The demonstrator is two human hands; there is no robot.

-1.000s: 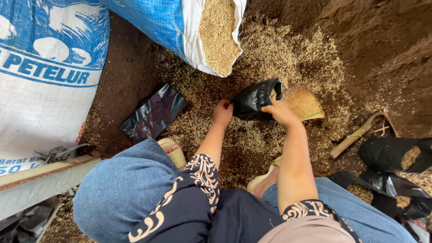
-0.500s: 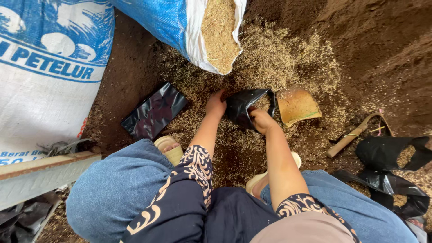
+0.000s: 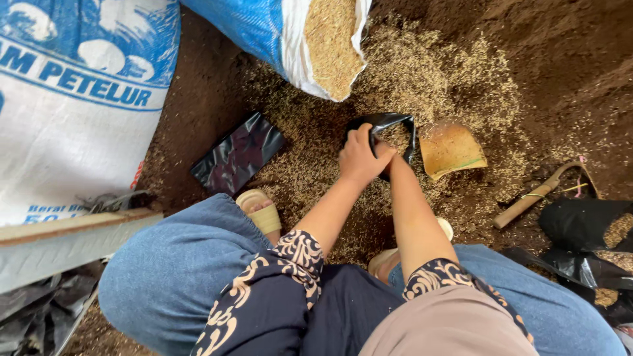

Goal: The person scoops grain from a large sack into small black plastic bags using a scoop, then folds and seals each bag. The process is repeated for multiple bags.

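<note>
Hands [image 3: 369, 158] shifted closer, gripping black bag [image 3: 395, 125]; scoop [image 3: 452, 150] beside, husks [image 3: 422, 72] around.

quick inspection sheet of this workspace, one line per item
surface: dark soil floor strewn with husk
job's things: small black plastic bag held open low over the husk pile
clutter: flat black bag, yellowish scoop, wooden-handled tool, filled black bags at right
hands: left hand grips the bag's rim; right hand mostly hidden behind it, at the bag
cables: nothing seen
surroundings: open blue sack of husk, white printed sack, grey board
</note>
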